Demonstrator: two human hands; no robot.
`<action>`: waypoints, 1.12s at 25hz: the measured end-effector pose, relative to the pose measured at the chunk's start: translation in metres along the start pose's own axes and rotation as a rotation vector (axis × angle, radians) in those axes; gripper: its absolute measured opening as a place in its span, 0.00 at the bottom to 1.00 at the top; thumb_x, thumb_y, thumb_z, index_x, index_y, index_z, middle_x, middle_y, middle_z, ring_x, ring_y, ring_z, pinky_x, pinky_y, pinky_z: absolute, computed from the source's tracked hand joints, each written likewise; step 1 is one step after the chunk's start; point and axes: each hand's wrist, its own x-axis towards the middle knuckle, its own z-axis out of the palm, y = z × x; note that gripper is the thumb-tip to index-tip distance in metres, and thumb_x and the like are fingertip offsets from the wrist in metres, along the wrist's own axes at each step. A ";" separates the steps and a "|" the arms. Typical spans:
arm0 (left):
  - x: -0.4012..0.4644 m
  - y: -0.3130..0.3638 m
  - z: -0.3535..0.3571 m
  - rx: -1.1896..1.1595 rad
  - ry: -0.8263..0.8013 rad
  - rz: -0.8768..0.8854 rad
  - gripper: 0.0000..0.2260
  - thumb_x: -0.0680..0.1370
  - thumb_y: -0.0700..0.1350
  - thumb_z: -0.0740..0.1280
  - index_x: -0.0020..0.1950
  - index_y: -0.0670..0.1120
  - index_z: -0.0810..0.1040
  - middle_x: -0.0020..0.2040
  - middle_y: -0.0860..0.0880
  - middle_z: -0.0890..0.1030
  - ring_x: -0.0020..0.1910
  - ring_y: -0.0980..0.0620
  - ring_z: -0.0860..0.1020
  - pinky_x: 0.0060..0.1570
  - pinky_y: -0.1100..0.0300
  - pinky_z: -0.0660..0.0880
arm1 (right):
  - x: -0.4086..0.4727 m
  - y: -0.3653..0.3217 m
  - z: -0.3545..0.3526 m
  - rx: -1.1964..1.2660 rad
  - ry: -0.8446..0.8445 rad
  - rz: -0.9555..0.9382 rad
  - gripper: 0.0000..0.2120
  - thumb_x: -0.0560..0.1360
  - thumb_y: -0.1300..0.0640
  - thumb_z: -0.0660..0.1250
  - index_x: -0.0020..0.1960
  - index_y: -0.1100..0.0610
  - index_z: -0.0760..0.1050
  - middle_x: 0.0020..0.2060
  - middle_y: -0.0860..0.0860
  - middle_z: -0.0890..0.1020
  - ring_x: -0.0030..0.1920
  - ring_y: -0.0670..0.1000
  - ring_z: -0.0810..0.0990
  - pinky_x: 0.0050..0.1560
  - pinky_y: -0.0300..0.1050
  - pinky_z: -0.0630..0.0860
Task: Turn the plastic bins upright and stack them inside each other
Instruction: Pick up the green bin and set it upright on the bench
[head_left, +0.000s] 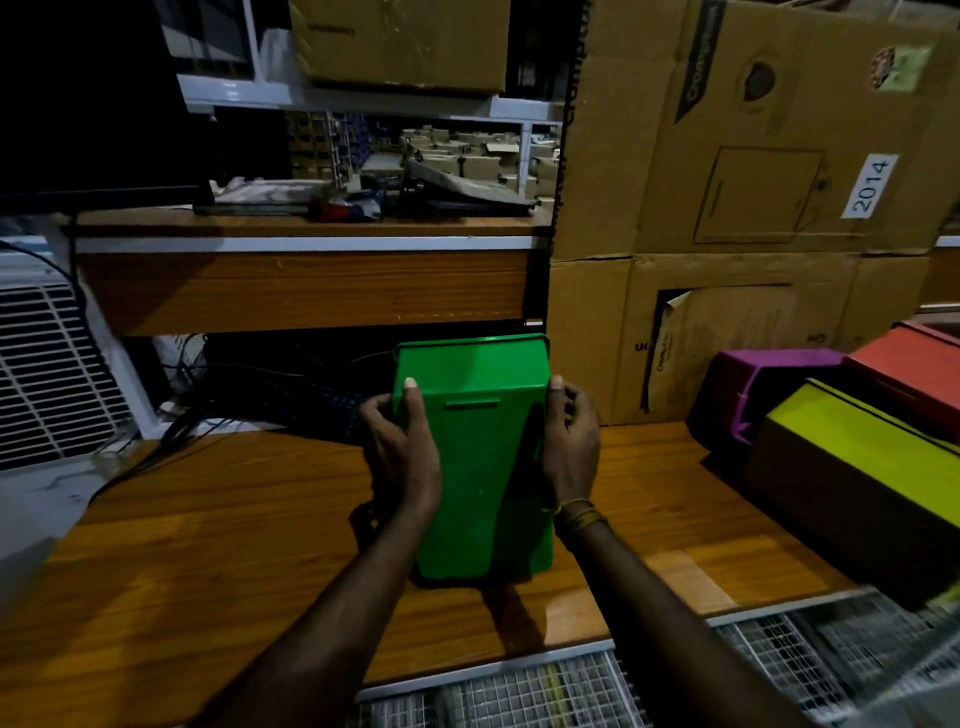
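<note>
A green plastic bin (480, 467) is held over the middle of the wooden table (208, 545), its flat bottom facing me and its rim pointing away; its near end touches or hovers just above the tabletop. My left hand (402, 452) grips its left side with the thumb laid on the bottom face. My right hand (569, 444) grips its right side. At the right lie a purple bin (763, 384), a yellow-green bin (862, 467) and a red bin (914, 369), all lying overturned or tipped.
Large cardboard boxes (753, 208) stand against the back right. A wooden shelf unit (311, 286) with clutter runs behind the table, with cables and a keyboard (291, 400) under it. A wire mesh rack (623, 686) sits at the table's front edge.
</note>
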 end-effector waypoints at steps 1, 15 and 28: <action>0.002 0.001 -0.001 0.041 -0.017 -0.042 0.21 0.77 0.64 0.59 0.60 0.49 0.71 0.54 0.46 0.78 0.48 0.45 0.76 0.41 0.55 0.68 | 0.003 -0.003 0.000 -0.033 0.000 0.051 0.25 0.74 0.31 0.55 0.58 0.48 0.74 0.54 0.50 0.76 0.52 0.50 0.76 0.47 0.49 0.76; -0.021 -0.054 -0.037 0.014 -0.187 0.156 0.27 0.72 0.33 0.68 0.69 0.50 0.69 0.61 0.45 0.73 0.57 0.46 0.76 0.40 0.46 0.81 | -0.051 0.026 -0.007 -0.050 -0.038 -0.007 0.38 0.69 0.60 0.67 0.73 0.41 0.57 0.65 0.52 0.69 0.58 0.54 0.74 0.41 0.58 0.82; -0.050 -0.105 -0.075 0.337 -0.212 -0.089 0.27 0.73 0.73 0.50 0.59 0.56 0.68 0.49 0.48 0.78 0.47 0.46 0.74 0.47 0.47 0.76 | -0.102 0.097 -0.042 0.094 -0.230 0.171 0.22 0.83 0.52 0.56 0.71 0.30 0.60 0.68 0.49 0.74 0.57 0.55 0.81 0.49 0.61 0.82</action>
